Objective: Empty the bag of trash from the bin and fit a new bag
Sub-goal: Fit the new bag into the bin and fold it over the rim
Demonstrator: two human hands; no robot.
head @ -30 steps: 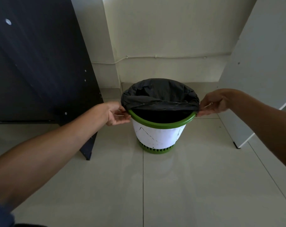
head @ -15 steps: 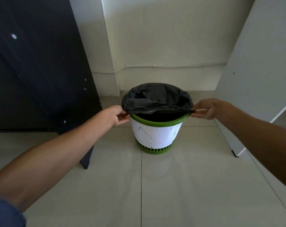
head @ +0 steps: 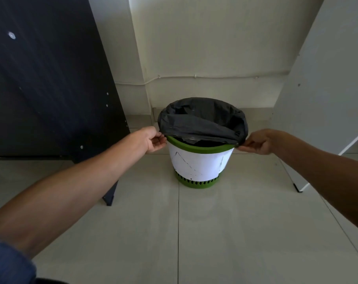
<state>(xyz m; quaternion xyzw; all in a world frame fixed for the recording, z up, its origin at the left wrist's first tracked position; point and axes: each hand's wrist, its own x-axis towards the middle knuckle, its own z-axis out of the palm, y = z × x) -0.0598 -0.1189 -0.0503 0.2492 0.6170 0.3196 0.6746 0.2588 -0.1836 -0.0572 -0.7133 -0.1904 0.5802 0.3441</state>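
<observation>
The white bin (head: 200,162) stands on the tiled floor (head: 194,232) close to the wall. A dark panel (head: 41,89) leans at its 9 o'clock side and a white board (head: 327,99) at its 3 o'clock side.

A black trash bag (head: 202,119) lies over the bin's mouth. From about 9 through 12 to 3 o'clock its hem is folded down over the outside of the green rim (head: 196,147). From 4 through 6 to 8 o'clock the rim is bare, and the bag's near edge runs as a taut band above it.

The left hand (head: 153,140) is at 9 o'clock, with thumb and fingers pinched on the hem. The right hand (head: 256,141) is at 3 o'clock and pinches the hem there in the same way. Both hands are just outside the rim.

The step in hand is working the bag's mouth at the rim. The inside is too dark to show any trash, so this view does not settle whether the bag is being peeled off or seated.

If it is being lifted out, the next move is to free the far hem at 12 o'clock and gather the mouth upward. If it is being fitted, both pinches should draw the near edge toward 6 o'clock and down over the bare rim. They should pull evenly, since the thin film could tear or slip off the far side.
</observation>
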